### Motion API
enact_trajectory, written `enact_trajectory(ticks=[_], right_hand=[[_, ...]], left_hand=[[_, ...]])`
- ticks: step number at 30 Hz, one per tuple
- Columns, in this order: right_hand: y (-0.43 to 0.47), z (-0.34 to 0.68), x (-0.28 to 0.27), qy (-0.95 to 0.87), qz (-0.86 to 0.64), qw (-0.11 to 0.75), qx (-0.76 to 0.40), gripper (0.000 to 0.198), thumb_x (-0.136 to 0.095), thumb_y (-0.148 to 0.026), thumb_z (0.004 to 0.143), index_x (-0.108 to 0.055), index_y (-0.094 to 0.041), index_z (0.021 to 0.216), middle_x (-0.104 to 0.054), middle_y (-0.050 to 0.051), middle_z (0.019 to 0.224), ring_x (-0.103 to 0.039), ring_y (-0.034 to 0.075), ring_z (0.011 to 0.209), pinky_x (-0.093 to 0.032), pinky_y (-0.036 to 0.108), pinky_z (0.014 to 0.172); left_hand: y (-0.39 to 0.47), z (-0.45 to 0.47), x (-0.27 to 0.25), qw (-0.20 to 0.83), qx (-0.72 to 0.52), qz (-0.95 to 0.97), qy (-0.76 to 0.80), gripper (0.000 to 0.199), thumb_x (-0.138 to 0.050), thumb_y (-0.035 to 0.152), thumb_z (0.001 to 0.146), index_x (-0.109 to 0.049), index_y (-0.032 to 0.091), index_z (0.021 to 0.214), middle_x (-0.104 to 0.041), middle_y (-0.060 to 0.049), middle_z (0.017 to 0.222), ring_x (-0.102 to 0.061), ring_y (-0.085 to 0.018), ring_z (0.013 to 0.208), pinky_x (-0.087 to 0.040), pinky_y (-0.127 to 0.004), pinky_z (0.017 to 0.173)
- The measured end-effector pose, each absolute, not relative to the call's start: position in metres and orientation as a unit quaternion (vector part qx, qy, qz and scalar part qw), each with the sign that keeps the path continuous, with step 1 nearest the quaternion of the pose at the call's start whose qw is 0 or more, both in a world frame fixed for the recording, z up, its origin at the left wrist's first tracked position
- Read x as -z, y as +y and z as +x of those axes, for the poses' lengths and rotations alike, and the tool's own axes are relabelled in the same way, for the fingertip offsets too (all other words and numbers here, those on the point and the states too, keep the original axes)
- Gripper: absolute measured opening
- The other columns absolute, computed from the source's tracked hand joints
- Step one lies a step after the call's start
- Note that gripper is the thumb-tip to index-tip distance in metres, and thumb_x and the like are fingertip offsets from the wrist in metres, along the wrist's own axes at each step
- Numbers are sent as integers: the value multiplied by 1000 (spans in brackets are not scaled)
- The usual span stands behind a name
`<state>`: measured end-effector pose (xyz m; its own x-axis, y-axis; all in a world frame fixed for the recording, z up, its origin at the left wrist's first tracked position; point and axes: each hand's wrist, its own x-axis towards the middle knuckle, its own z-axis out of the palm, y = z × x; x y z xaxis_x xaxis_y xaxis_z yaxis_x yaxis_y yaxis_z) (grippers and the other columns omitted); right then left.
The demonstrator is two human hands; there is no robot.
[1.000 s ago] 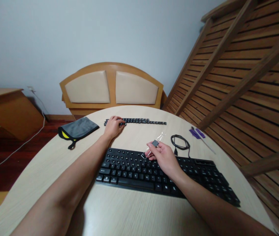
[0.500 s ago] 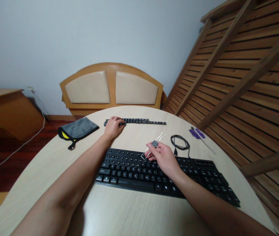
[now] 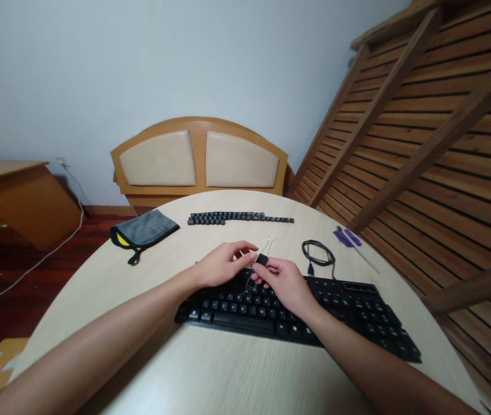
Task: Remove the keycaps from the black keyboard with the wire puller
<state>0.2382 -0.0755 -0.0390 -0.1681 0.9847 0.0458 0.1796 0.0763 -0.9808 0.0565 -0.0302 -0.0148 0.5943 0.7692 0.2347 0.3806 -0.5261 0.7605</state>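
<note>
A wire keycap puller with a dark handle [image 3: 262, 259] is between my two hands, above a black keyboard [image 3: 245, 324]. My right hand [image 3: 286, 280] is closed round its handle from the right. From the left, my left hand [image 3: 224, 264] reaches over the keyboard's upper left part, with thumb and forefinger closed at the handle's side. One pair of wire ends points away from me, and another wire loop lies low over the keys. My hands hide some upper rows of keys.
Loose black keycaps [image 3: 228, 217] lie in rows toward the table's far side. A grey cloth with a yellow lining [image 3: 147, 230] is at left. To the right are a coiled black cable [image 3: 318, 252] and a purple brush-like item [image 3: 349, 237] with a pale stick.
My left hand has come back from the rows of keycaps to the puller in my right hand. The puller has moved slightly left and its handle has turned.
</note>
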Motion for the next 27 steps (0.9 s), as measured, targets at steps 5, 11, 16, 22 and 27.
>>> enact_trajectory(ticks=[5,11,16,22,27], right_hand=[[-79,217,41,-634,-457,427,-455,29,-65,-42,80,-63,-18,64,-67,0,62,-62,16,62,-46,27,59],[-74,207,43,-641,-444,402,-481,27,-74,-35,73,-61,-17,87,-68,1,75,-64,15,70,-49,27,67],[-75,213,40,-643,-456,398,-469,16,-59,-28,84,-60,-17,96,-70,4,80,-67,17,78,-51,29,72],[-88,225,30,-784,-456,311,-284,11,-61,-22,83,-67,-22,92,-71,4,92,-64,20,88,-49,35,82],[-90,235,30,-840,-407,265,-239,17,-64,-21,84,-66,-22,100,-69,5,102,-61,21,100,-46,36,91]], left_hand=[[-68,51,21,400,-353,753,384,23,-54,39,92,-68,21,87,-69,-1,76,-63,-17,69,-46,-26,60],[-65,33,35,447,-442,656,419,29,-55,44,90,-63,20,78,-57,3,60,-54,-13,55,-43,-25,55],[-73,28,40,445,-474,615,445,27,-58,48,88,-61,21,87,-62,1,67,-60,-15,63,-49,-26,60],[-77,27,45,444,-456,631,445,24,-58,45,89,-60,22,90,-63,0,72,-63,-17,70,-50,-26,61],[-77,28,45,442,-431,654,438,23,-56,41,91,-61,19,93,-64,-1,78,-64,-17,74,-49,-26,64]])
